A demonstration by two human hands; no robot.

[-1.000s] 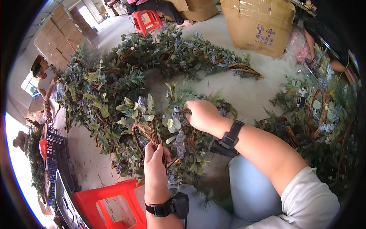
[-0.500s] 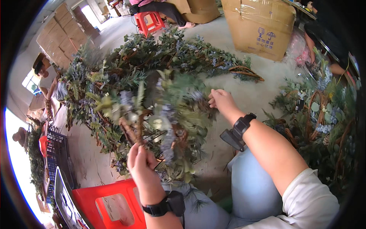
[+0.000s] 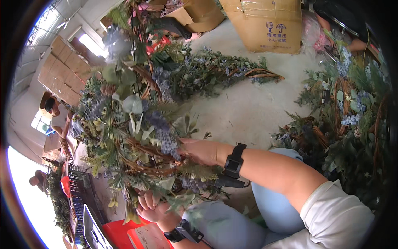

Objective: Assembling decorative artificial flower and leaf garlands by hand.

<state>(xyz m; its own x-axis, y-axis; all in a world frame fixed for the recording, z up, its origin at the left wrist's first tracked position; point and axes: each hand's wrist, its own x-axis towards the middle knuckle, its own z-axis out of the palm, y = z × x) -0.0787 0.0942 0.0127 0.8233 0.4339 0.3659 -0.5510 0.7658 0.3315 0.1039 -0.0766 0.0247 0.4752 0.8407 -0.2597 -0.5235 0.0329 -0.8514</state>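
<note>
A vine garland (image 3: 159, 124) of twisted brown stems, green leaves and blue flower clusters is raised in front of me, filling the left centre. My right hand (image 3: 198, 151) reaches into its right side, closed at the brown stems; leaves and flowers hide its fingertips. Below, my left hand (image 3: 154, 207) has its fingers curled at the garland's lower edge, among hanging leaves. Black straps with small devices are on both wrists.
More garlands (image 3: 219, 68) lie on the concrete floor beyond, and another pile (image 3: 344, 124) stands at right. A red stool (image 3: 124, 232) is beside my left arm. A large carton (image 3: 265, 29) stands at the back. People sit at far left (image 3: 60, 118), far centre and upper right.
The garland has been lifted and swung up to the left. My right hand has moved down and left into its stems; my left hand has dropped lower. My view has shifted slightly.
</note>
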